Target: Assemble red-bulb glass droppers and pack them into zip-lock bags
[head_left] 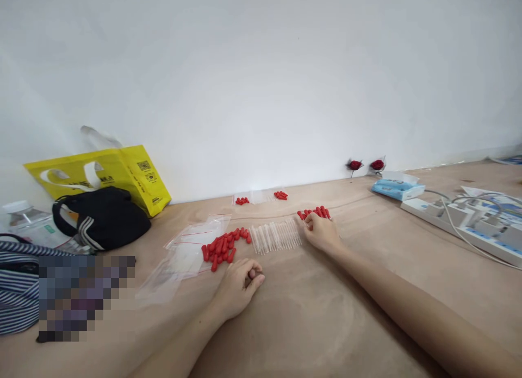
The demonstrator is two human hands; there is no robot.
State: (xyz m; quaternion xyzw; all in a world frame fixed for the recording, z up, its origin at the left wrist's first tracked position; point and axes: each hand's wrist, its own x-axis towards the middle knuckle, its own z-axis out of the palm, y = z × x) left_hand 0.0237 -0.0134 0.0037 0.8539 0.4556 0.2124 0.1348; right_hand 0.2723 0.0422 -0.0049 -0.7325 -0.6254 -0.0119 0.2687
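On the wooden table lies a row of thin clear sticks or tubes (275,237). A pile of red rubber bulbs (222,247) is left of the row, and a smaller red group (320,211) lies by its right end. My right hand (321,231) reaches to that smaller group, fingers pinched together; what they hold, if anything, is too small to make out. Nearer the front, my left hand (240,285) rests on the table below the pile, fingers curled, its grip partly hidden. Clear plastic bags (179,258) lie left of the pile.
By the wall are more red bulbs (242,201) on clear bags and two red flowers (355,165). At right are a blue tissue pack (397,189) and a power strip (460,225) with cables. A yellow bag (150,187), black cap (114,217) and striped cloth (18,291) are left.
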